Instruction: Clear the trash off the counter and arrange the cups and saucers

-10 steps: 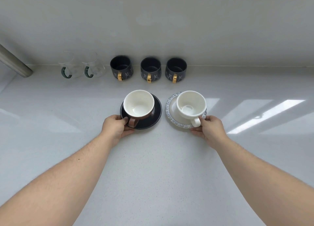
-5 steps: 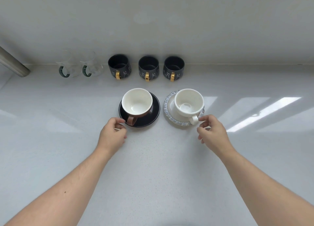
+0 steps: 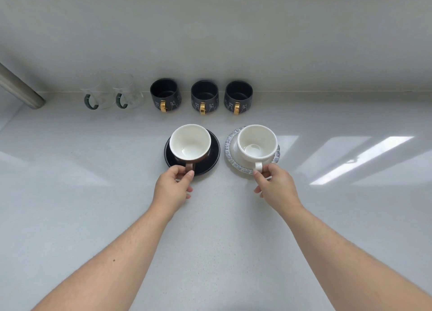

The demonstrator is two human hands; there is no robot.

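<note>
Two cups on saucers stand side by side in the middle of the table (image 3: 70, 193), and each hand holds one of them by the handle. The left hand (image 3: 171, 189) has its fingers (image 3: 189, 175) closed narrowly around the brown handle of the brown cup (image 3: 189, 143), which sits on the black saucer (image 3: 214, 151), a little to the left of the saucer's centre. The right hand (image 3: 277, 185) pinches the white handle of the white cup (image 3: 257, 142), which sits on the blue-rimmed saucer (image 3: 230, 144). Both handles point toward the near side, straight at the hands, so each cup lies just beyond its fingers, on the far side of them, and each hand is clearly the nearer one for its own cup. Along the far edge, by the wall, a row is already in order: two glass cups (image 3: 112, 95) with green handles on the left, then three dark mugs (image 3: 203, 98) with gold handles, all handles turned to the near side. No trash is visible on the table. I judge that the task is almost finished, and the coming move is only a small turn or shift of each cup, so that the handles are parallel and the brown cup is centred. The risk is that a saucer slides together with its cup.
</note>
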